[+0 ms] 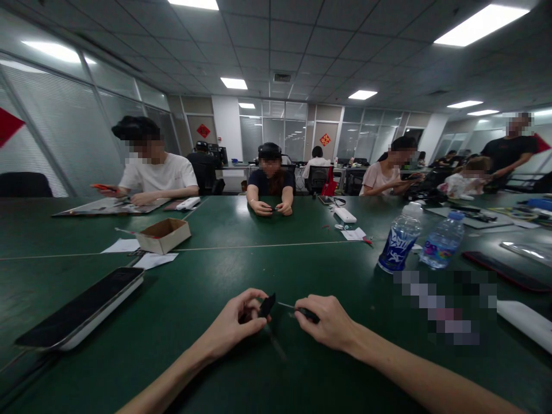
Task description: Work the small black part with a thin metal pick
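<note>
In the head view, my left hand (230, 325) pinches a small flat black piece (267, 305) between thumb and fingers, tilted up off the green table (207, 379). My right hand (332, 325) is wrapped round the black handle of what looks like a small screwdriver (309, 314). Its thin metal shaft points left at the black piece, with the tip close to the piece's edge. Whether the tip touches it I cannot tell. A faint blurred streak shows on the table below my left hand.
A phone (86, 305) on a white block lies left, with a cable. Beyond it stand an open cardboard box (161, 238) and papers (156, 260). Two bottles (399, 241) (442, 244), a dark flat case (504, 270) and a white object (524, 322) are right. Co-workers sit across.
</note>
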`<state>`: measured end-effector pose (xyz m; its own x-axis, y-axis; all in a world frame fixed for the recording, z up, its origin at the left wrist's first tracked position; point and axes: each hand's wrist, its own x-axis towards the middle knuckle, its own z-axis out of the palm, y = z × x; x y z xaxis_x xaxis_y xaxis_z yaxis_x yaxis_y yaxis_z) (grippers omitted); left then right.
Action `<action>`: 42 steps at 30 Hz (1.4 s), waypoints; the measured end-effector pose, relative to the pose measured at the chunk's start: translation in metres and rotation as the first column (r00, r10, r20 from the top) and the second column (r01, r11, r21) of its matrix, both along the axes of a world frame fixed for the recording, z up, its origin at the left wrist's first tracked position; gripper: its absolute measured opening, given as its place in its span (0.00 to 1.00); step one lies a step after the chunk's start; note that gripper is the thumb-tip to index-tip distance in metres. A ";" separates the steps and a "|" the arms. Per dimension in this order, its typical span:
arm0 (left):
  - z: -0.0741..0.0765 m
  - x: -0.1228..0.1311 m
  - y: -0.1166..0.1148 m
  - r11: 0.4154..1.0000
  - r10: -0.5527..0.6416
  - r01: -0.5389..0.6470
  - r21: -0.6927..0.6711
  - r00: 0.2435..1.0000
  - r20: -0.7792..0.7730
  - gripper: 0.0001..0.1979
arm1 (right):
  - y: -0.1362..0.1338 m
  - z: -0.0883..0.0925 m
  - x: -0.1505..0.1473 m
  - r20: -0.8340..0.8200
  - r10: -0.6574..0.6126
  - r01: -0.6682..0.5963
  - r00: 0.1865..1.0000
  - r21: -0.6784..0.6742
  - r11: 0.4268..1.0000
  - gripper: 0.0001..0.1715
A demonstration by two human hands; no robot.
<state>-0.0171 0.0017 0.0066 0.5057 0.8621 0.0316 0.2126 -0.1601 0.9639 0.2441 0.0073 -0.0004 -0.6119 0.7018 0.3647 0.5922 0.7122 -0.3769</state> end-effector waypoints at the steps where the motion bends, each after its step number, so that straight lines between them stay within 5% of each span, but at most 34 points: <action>1: 0.000 0.000 0.000 1.000 0.001 -0.001 -0.001 1.000 -0.004 0.22 | 0.000 0.000 0.000 -0.001 0.002 -0.002 1.000 0.001 1.000 0.10; 22: 0.003 0.000 -0.001 1.000 0.006 -0.006 0.004 0.997 0.078 0.25 | 0.003 -0.004 0.002 -0.052 0.011 -0.010 0.999 0.014 1.000 0.13; 42: 0.003 0.002 -0.001 1.000 -0.019 0.019 0.009 1.000 -0.024 0.22 | 0.001 -0.002 0.005 0.003 0.060 -0.060 0.998 0.095 0.994 0.13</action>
